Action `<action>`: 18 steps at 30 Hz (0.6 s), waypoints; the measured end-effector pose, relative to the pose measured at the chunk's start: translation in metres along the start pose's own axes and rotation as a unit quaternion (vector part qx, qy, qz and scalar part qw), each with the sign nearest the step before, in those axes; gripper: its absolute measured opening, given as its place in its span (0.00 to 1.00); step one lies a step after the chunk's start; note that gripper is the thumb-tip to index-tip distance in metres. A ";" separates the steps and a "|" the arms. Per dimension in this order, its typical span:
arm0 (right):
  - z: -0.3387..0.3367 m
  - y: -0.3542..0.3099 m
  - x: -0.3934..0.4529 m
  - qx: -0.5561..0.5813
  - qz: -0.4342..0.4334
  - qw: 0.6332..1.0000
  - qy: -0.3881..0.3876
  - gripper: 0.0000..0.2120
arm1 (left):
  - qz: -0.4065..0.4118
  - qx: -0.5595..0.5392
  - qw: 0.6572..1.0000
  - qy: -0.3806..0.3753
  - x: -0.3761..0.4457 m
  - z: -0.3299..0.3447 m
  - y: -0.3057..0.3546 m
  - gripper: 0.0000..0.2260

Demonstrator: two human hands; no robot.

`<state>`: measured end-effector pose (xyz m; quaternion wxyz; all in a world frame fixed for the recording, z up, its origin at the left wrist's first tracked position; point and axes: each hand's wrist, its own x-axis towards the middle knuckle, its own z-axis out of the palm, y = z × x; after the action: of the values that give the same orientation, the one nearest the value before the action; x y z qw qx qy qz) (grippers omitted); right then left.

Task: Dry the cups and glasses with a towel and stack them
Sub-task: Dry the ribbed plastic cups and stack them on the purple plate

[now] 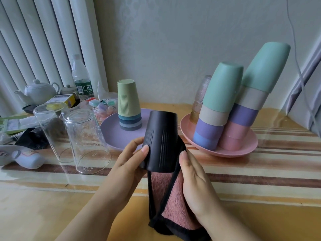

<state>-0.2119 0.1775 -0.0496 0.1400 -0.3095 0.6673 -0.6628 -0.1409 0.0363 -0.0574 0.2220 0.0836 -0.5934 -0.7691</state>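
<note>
Head view: black cup [160, 141] between both hands.

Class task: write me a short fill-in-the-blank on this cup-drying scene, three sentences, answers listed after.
1. The left hand grips a ribbed cup coloured ____.
2. The right hand holds a ____ towel with black edging.
3. The stack topped by a green cup stands on the ____ plate.

Answers: black; pink; purple

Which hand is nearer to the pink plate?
Right. The right hand lies just below-left of the pink plate; the left hand is farther left, beyond the black cup.
</note>
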 end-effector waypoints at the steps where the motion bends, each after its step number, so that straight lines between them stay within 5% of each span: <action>1: 0.000 0.001 0.000 -0.006 -0.008 1.000 -0.004 0.10 | -0.005 0.009 1.000 0.008 0.001 0.000 0.000 0.18; 8: 0.004 0.013 -0.001 -0.103 -0.066 0.992 -0.025 0.16 | 0.036 0.179 0.982 0.042 -0.010 0.015 0.006 0.33; 11: 0.004 0.014 -0.001 -0.094 -0.079 0.992 -0.026 0.18 | 0.049 0.205 0.975 0.067 -0.009 0.017 0.005 0.26; 14: 0.004 0.007 -0.001 -0.035 -0.078 0.996 -0.017 0.16 | 0.064 0.220 0.973 0.027 -0.010 0.017 0.004 0.21; 18: -0.008 -0.004 0.000 0.017 -0.041 0.997 0.058 0.09 | 0.030 0.234 0.969 -0.074 -0.013 0.020 -0.003 0.25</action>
<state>-0.2155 0.1838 -0.0447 0.0790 -0.2955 0.6492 -0.6964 -0.1383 0.0603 -0.0565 0.1744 0.0584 -0.7741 -0.6058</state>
